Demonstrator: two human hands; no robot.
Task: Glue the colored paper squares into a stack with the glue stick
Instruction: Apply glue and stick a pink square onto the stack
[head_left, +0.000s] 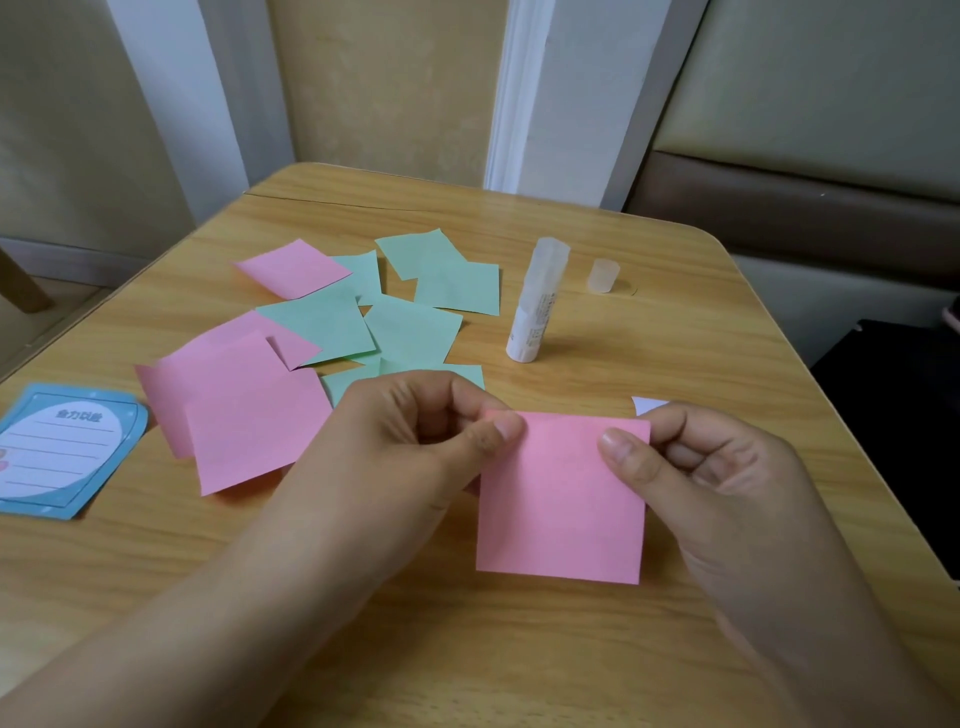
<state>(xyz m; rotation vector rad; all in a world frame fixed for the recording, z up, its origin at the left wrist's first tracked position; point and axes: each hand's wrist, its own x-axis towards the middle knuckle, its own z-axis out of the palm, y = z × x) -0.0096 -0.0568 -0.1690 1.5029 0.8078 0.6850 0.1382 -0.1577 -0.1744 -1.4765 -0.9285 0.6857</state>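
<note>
Left hand: your left hand (415, 441) pinches the top left corner of a pink square (561, 499), thumb on top.
Right hand: your right hand (701, 467) grips the same square's top right corner, thumb pressed on its face.
Held square: it sits just above the wooden table (675, 332), at 6 o'clock from the glue stick.
White corner: a small white paper tip (647, 404) shows behind your right fingers.
Loose squares: pink squares (244, 415) and green squares (415, 327) lie overlapping at 11 o'clock from your hands.
Glue stick: the glue stick (537, 306) stands uncapped at 12 o'clock, its cap (603, 275) just to its right.
Card: a blue card (62, 449) lies at 9 o'clock.
</note>
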